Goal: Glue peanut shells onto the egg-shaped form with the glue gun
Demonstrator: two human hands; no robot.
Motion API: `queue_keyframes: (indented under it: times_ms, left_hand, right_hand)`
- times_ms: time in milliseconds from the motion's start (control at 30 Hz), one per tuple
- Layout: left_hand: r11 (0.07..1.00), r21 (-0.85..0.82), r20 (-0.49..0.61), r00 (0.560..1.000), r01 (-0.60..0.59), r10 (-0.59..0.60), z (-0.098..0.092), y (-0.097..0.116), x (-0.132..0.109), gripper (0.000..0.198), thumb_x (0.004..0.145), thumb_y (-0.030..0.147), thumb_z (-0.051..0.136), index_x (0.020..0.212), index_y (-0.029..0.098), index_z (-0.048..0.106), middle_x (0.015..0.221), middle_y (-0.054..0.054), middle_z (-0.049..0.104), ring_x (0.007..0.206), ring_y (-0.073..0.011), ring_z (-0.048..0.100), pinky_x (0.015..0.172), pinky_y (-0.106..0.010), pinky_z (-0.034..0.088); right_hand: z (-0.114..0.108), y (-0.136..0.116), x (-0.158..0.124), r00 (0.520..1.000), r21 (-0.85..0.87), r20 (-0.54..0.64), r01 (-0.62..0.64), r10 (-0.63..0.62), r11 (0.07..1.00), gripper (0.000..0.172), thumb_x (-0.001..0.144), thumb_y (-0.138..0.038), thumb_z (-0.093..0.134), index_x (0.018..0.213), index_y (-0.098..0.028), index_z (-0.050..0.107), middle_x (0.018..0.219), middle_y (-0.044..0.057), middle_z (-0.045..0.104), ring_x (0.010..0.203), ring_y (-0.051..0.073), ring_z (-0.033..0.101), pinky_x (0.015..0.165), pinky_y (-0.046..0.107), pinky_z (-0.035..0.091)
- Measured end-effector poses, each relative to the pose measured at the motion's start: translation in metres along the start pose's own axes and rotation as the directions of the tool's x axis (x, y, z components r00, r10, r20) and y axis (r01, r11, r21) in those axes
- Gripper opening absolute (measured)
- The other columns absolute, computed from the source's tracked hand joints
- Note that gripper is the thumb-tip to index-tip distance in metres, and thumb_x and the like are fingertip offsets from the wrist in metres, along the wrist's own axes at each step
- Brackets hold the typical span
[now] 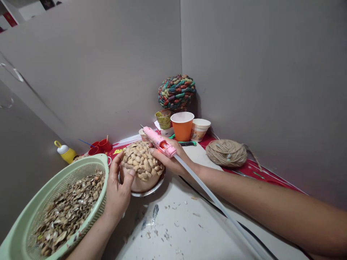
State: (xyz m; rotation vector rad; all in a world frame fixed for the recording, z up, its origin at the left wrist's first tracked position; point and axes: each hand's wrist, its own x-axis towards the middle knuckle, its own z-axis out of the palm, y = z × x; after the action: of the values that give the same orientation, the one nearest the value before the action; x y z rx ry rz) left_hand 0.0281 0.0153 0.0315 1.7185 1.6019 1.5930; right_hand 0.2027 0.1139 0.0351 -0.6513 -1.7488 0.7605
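Observation:
A rounded form [143, 183] stands in a shallow metal dish [151, 190], its upper part covered with peanut shells [142, 159] and its lower part bare and pale. My left hand [119, 186] grips its left side, thumb in front and fingers curled round behind. In my right hand [176, 162] is a pink hot glue gun [157, 139], its nozzle pointing up and to the left, away from the shells. A long translucent glue stick [208, 193] runs out of its back. My right thumb and fingertips rest against the form's upper right side.
A green colander [101, 166] of loose shells [70, 213] stands at left. Behind are red cups [104, 145], an orange cup [182, 126], stacked paper cups [200, 129] and a multicoloured ball [176, 92]. Twine [227, 153] lies at right; a black cord [249, 231] crosses the littered white table [195, 245].

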Motion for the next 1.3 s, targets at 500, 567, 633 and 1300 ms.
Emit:
queue_keyframes:
  times_ms: [500, 567, 633, 1300]
  left_hand:
    - [0.999, 0.03, -0.02, 1.0, -0.013, 0.013, 0.0011, -0.0051, 0.0008, 0.051, 0.087, 0.033, 0.06, 0.136, 0.027, 0.045, 0.142, -0.008, 0.051, 0.135, -0.0262, 0.043, 0.114, -0.045, 0.032]
    - [0.999, 0.037, -0.014, 1.0, -0.015, 0.016, 0.0009, -0.0048, 0.0009, 0.051, 0.088, 0.034, 0.06, 0.136, 0.027, 0.045, 0.143, -0.007, 0.05, 0.134, -0.0257, 0.043, 0.114, -0.044, 0.032]
    - [0.999, 0.033, -0.009, 1.0, -0.017, 0.017, 0.0009, -0.0051, 0.0009, 0.051, 0.088, 0.035, 0.059, 0.137, 0.027, 0.044, 0.143, -0.007, 0.05, 0.134, -0.0256, 0.044, 0.114, -0.044, 0.031]
    - [0.998, 0.051, 0.028, 0.999, -0.038, 0.037, -0.0026, -0.0038, -0.0007, 0.049, 0.091, 0.04, 0.052, 0.138, 0.026, 0.044, 0.144, -0.006, 0.048, 0.135, -0.0262, 0.041, 0.114, -0.045, 0.028]
  right_hand:
    - [0.0013, 0.0028, -0.0013, 1.0, -0.006, -0.01, 0.009, -0.009, 1.0, 0.015, 0.08, -0.031, 0.06, 0.078, -0.017, 0.054, 0.08, 0.005, 0.061, 0.071, 0.017, 0.055, 0.068, 0.032, 0.045]
    - [0.0021, 0.004, -0.0008, 1.0, -0.009, -0.019, 0.009, -0.009, 1.0, 0.016, 0.081, -0.032, 0.06, 0.078, -0.017, 0.054, 0.079, 0.005, 0.061, 0.069, 0.017, 0.055, 0.066, 0.032, 0.045]
    - [0.0026, 0.0045, -0.0006, 1.0, -0.009, -0.02, 0.011, -0.011, 1.0, 0.016, 0.081, -0.033, 0.06, 0.081, -0.017, 0.056, 0.08, 0.005, 0.062, 0.07, 0.017, 0.055, 0.066, 0.032, 0.045]
    - [0.001, -0.0022, -0.0026, 1.0, 0.003, 0.001, -0.008, 0.008, 1.0, 0.018, 0.082, -0.032, 0.058, 0.089, -0.016, 0.057, 0.084, 0.006, 0.063, 0.074, 0.018, 0.056, 0.07, 0.033, 0.046]
